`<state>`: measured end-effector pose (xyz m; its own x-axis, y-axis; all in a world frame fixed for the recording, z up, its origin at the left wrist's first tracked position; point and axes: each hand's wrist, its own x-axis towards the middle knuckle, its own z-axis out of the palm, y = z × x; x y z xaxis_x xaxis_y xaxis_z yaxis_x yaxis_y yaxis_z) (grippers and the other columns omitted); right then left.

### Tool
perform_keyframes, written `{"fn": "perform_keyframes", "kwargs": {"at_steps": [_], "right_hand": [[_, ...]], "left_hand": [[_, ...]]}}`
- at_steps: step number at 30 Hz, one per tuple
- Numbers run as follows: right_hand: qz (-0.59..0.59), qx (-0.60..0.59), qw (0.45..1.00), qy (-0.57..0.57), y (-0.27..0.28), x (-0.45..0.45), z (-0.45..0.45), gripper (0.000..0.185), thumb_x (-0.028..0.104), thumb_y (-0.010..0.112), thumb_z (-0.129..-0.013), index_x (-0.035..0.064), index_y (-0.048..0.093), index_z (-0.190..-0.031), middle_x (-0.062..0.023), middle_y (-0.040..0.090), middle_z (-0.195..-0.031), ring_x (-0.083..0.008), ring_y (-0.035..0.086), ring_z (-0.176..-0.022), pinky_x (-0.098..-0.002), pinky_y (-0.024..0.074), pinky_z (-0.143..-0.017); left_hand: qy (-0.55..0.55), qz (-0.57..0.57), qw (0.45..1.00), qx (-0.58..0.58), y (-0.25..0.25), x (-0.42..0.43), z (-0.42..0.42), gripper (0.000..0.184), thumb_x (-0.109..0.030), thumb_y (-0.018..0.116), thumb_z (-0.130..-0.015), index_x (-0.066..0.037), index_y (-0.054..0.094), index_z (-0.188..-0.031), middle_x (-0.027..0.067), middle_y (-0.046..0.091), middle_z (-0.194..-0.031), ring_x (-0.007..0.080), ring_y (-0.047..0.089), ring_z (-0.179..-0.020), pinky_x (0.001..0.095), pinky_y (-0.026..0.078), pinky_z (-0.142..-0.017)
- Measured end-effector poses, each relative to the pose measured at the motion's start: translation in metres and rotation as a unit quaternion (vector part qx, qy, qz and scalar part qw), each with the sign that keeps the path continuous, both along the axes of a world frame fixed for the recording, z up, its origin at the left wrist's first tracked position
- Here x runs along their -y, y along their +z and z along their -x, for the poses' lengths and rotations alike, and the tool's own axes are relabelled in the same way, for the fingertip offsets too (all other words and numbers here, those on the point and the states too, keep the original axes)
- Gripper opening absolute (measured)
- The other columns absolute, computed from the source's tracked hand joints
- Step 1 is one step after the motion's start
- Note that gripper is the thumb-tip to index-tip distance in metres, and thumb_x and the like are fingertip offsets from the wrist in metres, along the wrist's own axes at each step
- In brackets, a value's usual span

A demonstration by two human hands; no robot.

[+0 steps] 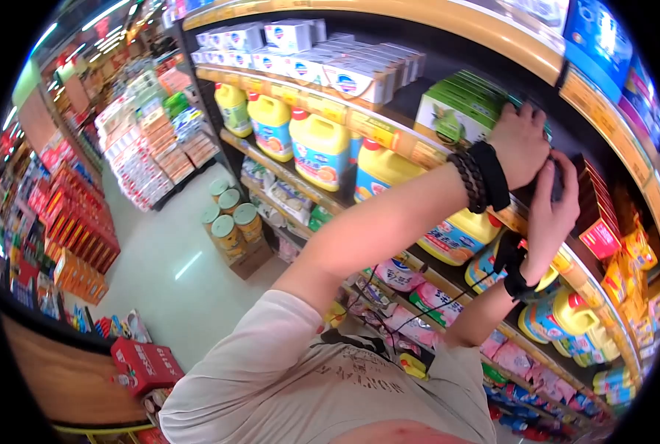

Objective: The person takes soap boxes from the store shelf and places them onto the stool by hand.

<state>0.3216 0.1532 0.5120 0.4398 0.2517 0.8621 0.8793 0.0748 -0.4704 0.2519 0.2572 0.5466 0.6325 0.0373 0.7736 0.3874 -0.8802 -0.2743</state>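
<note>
My left hand [520,144], with a braided bracelet and a black band at the wrist, reaches onto the shelf at the right end of a row of green soap-like boxes [455,111]. Its fingers curl over a dark, teal-edged thing that they mostly hide. Just below and to the right, my right hand [560,196] closes its thumb and fingers around a small dark object [557,177] whose kind does not show. A black band [518,285] is on that wrist. The two hands almost touch. Dark red boxes [597,211] stand right of them.
White soap boxes [356,78] fill the shelf's left part. Yellow-topped jugs [319,148] line the shelf below, with pink packs [415,325] lower down. Thin black cables [433,309] hang before my chest. Tins [230,226] and stacked goods [149,140] stand on the aisle floor.
</note>
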Motion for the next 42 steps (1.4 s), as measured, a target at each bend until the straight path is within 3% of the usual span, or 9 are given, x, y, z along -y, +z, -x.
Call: {"fn": "perform_keyframes", "kwargs": {"at_steps": [12, 15, 16, 21, 25, 29, 33, 37, 42], "right_hand": [[-0.253, 0.003, 0.967, 0.032, -0.037, 0.046, 0.009, 0.017, 0.0, 0.044, -0.097, -0.0033, 0.056, -0.108, -0.0231, 0.058, -0.124, -0.035, 0.057, -0.11, -0.0461, 0.0482, -0.096], [-0.368, -0.028, 0.905, 0.214, -0.082, 0.081, 0.01, 0.033, 0.015, 0.041, -0.1, -0.0009, 0.053, -0.126, -0.0208, 0.053, -0.13, -0.0343, 0.05, -0.12, -0.0473, 0.0427, -0.1], [-0.379, -0.234, 0.818, 0.363, -0.096, 0.09, 0.017, 0.036, 0.021, 0.045, -0.099, 0.0018, 0.051, -0.129, -0.0177, 0.051, -0.132, -0.0323, 0.049, -0.12, -0.0481, 0.0409, -0.102], [0.035, -0.355, 0.859, 0.367, -0.19, 0.09, 0.066, 0.033, 0.016, 0.054, -0.093, 0.0003, 0.055, -0.122, -0.0086, 0.053, -0.104, -0.0194, 0.049, -0.092, -0.0366, 0.041, -0.078], [0.307, -0.354, 0.776, 0.422, -0.257, 0.088, 0.09, 0.031, 0.013, 0.062, -0.089, -0.0009, 0.059, -0.116, -0.0013, 0.055, -0.082, -0.009, 0.049, -0.07, -0.0274, 0.041, -0.059], [0.44, -0.287, 0.69, 0.498, -0.284, 0.054, 0.121, 0.032, 0.017, 0.066, -0.09, -0.005, 0.06, -0.112, -0.0103, 0.066, -0.084, -0.0124, 0.059, -0.073, -0.0282, 0.0485, -0.066], [0.517, -0.16, 0.657, 0.525, -0.294, 0.027, 0.16, 0.038, 0.024, 0.064, -0.092, -0.0043, 0.057, -0.117, -0.0202, 0.068, -0.091, -0.0284, 0.067, -0.081, -0.0367, 0.0512, -0.072], [0.521, -0.149, 0.592, 0.597, -0.317, 0.006, 0.207, 0.042, 0.027, 0.062, -0.093, -0.0049, 0.055, -0.12, -0.0232, 0.067, -0.097, -0.0354, 0.067, -0.091, -0.0389, 0.051, -0.078], [0.547, -0.229, 0.498, 0.633, -0.367, 0.008, 0.261, 0.039, 0.025, 0.06, -0.094, -0.0041, 0.058, -0.12, -0.0171, 0.069, -0.101, -0.0234, 0.067, -0.088, -0.0337, 0.0513, -0.081]], "left_hand": [[-0.026, -0.044, 0.995, 0.083, 0.012, 0.058, 0.042, 0.041, -0.02, 0.06, -0.076, 0.004, 0.059, -0.109, 0.013, 0.063, -0.095, 0.0257, 0.059, -0.087, 0.0399, 0.044, -0.081], [-0.076, -0.011, 0.992, 0.099, 0.008, 0.092, 0.094, 0.049, -0.028, 0.059, -0.081, 0.007, 0.056, -0.115, 0.0112, 0.059, -0.094, 0.0254, 0.058, -0.083, 0.0315, 0.045, -0.073], [-0.115, 0.054, 0.988, 0.093, -0.002, 0.102, 0.113, 0.049, -0.029, 0.058, -0.083, 0.007, 0.056, -0.116, 0.0112, 0.059, -0.096, 0.0259, 0.06, -0.086, 0.0312, 0.047, -0.069], [-0.297, 0.467, 0.833, -0.001, -0.087, 0.118, 0.189, 0.054, -0.026, 0.062, -0.091, 0.002, 0.043, -0.134, 0.0199, 0.062, -0.106, 0.0296, 0.068, -0.082, 0.0409, 0.054, -0.064], [0.012, 0.673, 0.737, -0.055, -0.19, 0.106, 0.229, 0.07, -0.031, 0.065, -0.092, -0.001, 0.029, -0.144, 0.0225, 0.065, -0.09, 0.0327, 0.068, -0.078, 0.0409, 0.053, -0.06], [0.069, 0.753, 0.654, -0.012, -0.253, 0.114, 0.286, 0.086, -0.033, 0.069, -0.089, 0.001, 0.017, -0.149, 0.0236, 0.065, -0.102, 0.0356, 0.067, -0.087, 0.0406, 0.053, -0.075], [0.148, 0.602, 0.783, 0.043, -0.302, 0.127, 0.328, 0.098, -0.034, 0.076, -0.083, 0.001, 0.013, -0.15, 0.0301, 0.033, -0.144, 0.0432, 0.049, -0.123, 0.0418, 0.045, -0.099], [0.18, 0.654, 0.732, 0.07, -0.315, 0.145, 0.359, 0.111, -0.036, 0.082, -0.074, 0.002, 0.012, -0.15, 0.0293, 0.029, -0.148, 0.0447, 0.041, -0.131, 0.0425, 0.044, -0.102], [0.276, 0.662, 0.685, 0.124, -0.348, 0.177, 0.391, 0.112, -0.025, 0.087, -0.063, 0.003, 0.02, -0.147, 0.029, 0.027, -0.148, 0.0441, 0.042, -0.13, 0.0419, 0.044, -0.103]]}}
